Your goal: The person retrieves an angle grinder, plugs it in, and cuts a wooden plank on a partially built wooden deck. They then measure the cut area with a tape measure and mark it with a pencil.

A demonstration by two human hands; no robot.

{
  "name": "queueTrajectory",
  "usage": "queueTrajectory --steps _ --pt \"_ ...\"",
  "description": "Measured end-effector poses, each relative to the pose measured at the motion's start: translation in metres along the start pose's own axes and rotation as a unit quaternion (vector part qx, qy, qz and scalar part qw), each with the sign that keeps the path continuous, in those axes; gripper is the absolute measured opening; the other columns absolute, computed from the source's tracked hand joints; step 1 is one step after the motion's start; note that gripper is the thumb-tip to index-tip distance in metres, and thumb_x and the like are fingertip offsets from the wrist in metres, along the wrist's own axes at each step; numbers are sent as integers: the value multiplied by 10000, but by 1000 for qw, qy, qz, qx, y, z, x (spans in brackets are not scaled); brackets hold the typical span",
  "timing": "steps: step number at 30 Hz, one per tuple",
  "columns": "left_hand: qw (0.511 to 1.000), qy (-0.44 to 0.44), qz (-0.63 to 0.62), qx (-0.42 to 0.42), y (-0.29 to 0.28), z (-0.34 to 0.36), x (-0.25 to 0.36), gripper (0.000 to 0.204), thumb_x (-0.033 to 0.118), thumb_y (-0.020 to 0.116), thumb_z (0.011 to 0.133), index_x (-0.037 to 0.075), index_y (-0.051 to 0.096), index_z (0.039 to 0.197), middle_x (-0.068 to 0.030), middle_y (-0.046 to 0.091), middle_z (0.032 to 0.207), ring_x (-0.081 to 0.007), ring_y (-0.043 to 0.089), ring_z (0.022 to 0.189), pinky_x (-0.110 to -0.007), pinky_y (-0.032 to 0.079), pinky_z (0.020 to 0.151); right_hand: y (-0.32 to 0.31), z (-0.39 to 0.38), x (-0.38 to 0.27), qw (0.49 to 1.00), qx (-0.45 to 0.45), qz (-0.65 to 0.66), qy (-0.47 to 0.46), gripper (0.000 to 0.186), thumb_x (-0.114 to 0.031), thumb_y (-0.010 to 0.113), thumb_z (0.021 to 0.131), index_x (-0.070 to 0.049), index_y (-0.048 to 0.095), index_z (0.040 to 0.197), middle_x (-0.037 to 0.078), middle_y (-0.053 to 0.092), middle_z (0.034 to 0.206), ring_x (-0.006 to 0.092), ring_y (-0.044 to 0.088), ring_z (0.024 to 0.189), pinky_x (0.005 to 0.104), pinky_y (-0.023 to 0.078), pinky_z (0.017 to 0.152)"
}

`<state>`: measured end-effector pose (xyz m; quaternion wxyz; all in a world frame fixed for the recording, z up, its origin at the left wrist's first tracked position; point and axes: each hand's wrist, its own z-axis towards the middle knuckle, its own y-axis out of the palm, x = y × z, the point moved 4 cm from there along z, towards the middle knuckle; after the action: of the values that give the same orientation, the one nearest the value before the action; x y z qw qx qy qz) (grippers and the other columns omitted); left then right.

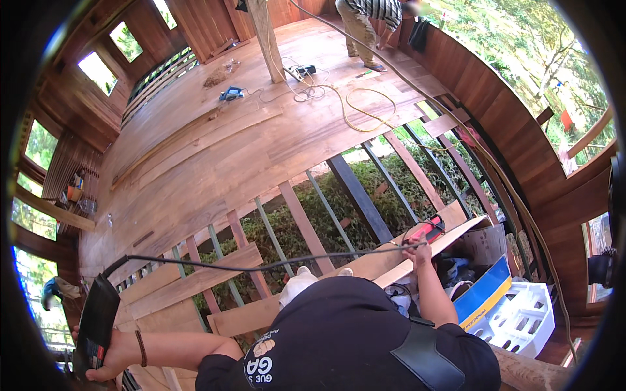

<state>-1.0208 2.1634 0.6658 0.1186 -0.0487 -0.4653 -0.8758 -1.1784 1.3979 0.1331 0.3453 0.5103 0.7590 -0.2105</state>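
Observation:
At the lower left my left hand [111, 357] is wrapped round a flat, black, box-like device [98, 319]. A black cable [261, 268] leaves its upper end and runs across in front of me to the right. My right hand [419, 251] is closed on this cable with the fingers pinched. Just beyond these fingers is a red and black object [427, 231], over the end of a wooden board [366, 262]; its kind I cannot make out. Whether the cable joins it is hidden by the hand.
Open joists [306, 225] span a gap over green plants before me. Beyond lies a plank floor [215, 156] with a blue power tool [231, 94], a yellow cord [345, 111] and a post [267, 42]. Another person [365, 29] bends at the back. A white crate [521, 319] stands right.

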Motion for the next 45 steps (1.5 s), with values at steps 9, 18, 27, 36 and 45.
queueTrajectory --steps 9,18,27,36,45 --pt "988 131 20 -79 31 -27 8 458 414 765 808 76 626 1083 -190 664 963 -406 681 909 -599 574 848 56 -90 -164 898 -117 -22 -423 431 -380 504 1106 -13 684 971 70 667 866 157 656 823 319 545 785" --pt "991 86 31 -99 39 -63 -44 583 530 686 830 0 683 1073 -224 683 1044 -398 689 1000 -556 525 1002 116 -164 -232 784 -117 -117 -598 81 -56 708 956 -1 652 975 116 692 1016 169 631 913 307 505 835" --pt "989 -16 87 -121 36 -126 -219 768 582 600 872 -110 627 1204 -251 642 1234 -383 641 1145 -534 446 1101 245 -162 -291 683 -69 -174 -706 86 -45 723 879 -18 664 936 139 703 977 253 684 881 352 531 807" --pt "989 -104 -27 -97 97 -120 -450 785 537 566 888 -160 600 1247 -288 634 1252 -431 606 1222 -536 417 1143 430 -113 -351 611 7 -242 -754 126 -72 744 836 -34 651 911 139 687 972 328 676 888 417 540 807" --pt "853 -496 -157 -50 136 -229 -603 811 593 695 894 -43 502 1358 -189 613 1211 -284 611 1166 -413 500 1059 555 -44 -380 589 119 -305 -739 137 -85 744 895 -38 618 923 177 640 1131 357 623 1071 462 504 940"
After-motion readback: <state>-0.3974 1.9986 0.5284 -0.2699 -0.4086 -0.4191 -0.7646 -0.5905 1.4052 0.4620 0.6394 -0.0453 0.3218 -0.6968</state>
